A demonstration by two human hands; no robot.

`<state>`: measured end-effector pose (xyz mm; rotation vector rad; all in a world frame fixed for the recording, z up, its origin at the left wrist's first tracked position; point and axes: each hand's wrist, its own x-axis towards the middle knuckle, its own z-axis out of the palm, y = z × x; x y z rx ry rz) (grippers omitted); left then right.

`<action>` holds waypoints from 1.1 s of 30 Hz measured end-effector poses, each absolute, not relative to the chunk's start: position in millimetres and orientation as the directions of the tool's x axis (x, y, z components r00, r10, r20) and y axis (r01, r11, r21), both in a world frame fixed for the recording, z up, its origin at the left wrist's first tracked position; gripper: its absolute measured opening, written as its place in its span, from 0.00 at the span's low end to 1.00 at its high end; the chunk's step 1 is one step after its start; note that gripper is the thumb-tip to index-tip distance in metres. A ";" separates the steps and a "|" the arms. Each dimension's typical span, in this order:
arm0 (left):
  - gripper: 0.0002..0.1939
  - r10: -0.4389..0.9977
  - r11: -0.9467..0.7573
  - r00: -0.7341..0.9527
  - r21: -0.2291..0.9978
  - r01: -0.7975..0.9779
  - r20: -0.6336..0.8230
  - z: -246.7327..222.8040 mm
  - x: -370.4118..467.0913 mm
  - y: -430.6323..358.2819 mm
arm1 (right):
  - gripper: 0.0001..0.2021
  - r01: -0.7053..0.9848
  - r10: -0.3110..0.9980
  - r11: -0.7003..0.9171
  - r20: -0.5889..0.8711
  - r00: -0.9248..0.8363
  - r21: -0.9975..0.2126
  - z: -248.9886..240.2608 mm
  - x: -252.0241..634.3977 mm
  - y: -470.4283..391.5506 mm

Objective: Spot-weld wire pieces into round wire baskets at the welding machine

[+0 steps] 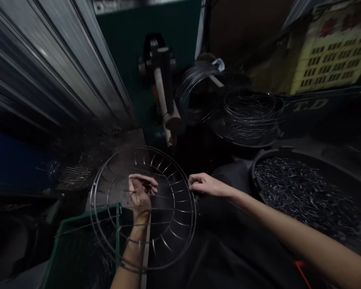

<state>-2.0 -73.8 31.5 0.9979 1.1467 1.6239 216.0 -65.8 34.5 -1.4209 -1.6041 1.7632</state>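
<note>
A round wire frame (195, 214), like a basket or fan guard, has a double outer rim, a smaller inner ring and short curved spokes. At its right rim my right hand (205, 184) is closed, thumb and fingertips pinching the wire. My left hand (142, 194) reaches in among the wires, palm turned up. Its fingers are loosely curved and stand apart, with thin wires crossing near them. The near rim passes over my left forearm. Just beyond the frame, the copper-coloured tip of a machine arm (171, 138) points down.
A dark green machine (117, 36) stands ahead, beside corrugated metal sheeting (48, 52). To the right are a basin of small bent metal pieces (301, 192), a tub of wire rings (249, 116) and a yellow crate (333, 56). A green crate (69, 241) sits lower left.
</note>
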 end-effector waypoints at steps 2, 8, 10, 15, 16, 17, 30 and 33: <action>0.26 0.959 -0.131 -0.278 0.951 -0.279 0.051 54.2 12.3 -58.6 | 0.09 0.124 0.805 -0.424 -0.436 -0.403 -0.897 53.1 227.2 -75.2; 0.24 0.995 0.052 -0.068 0.947 -0.317 -0.077 104.8 39.3 -41.7 | 0.16 -0.269 0.821 -0.554 -0.464 -0.333 -0.787 90.9 250.0 -77.1; 0.20 0.998 0.055 -0.024 0.950 -0.307 -0.066 116.5 43.0 -43.5 | 0.18 -0.305 0.792 -0.592 -0.467 -0.393 -0.746 97.4 256.5 -74.5; 0.12 0.996 0.082 0.002 0.930 -0.358 -0.087 138.1 55.0 -33.8 | 0.19 -0.329 0.787 -0.572 -0.388 -0.480 -0.752 120.7 270.8 -61.2; 0.12 0.995 0.097 0.010 0.918 -0.385 -0.101 142.6 58.8 -29.3 | 0.19 -0.333 0.803 -0.543 -0.361 -0.474 -0.771 128.2 273.3 -58.1; 0.12 0.992 0.117 0.015 0.901 -0.418 -0.122 147.0 62.7 -24.5 | 0.20 -0.332 0.822 -0.508 -0.333 -0.463 -0.795 136.1 275.7 -55.3; 0.18 0.974 0.225 0.144 0.718 -0.658 -0.173 79.1 52.1 -20.5 | 0.19 0.045 0.984 -0.157 -0.160 -0.074 -0.987 76.5 299.3 -52.4; 0.18 0.970 0.244 0.190 0.685 -0.687 -0.155 62.6 52.4 -20.0 | 0.18 0.133 0.993 -0.092 -0.101 -0.061 -0.987 59.2 289.4 -29.5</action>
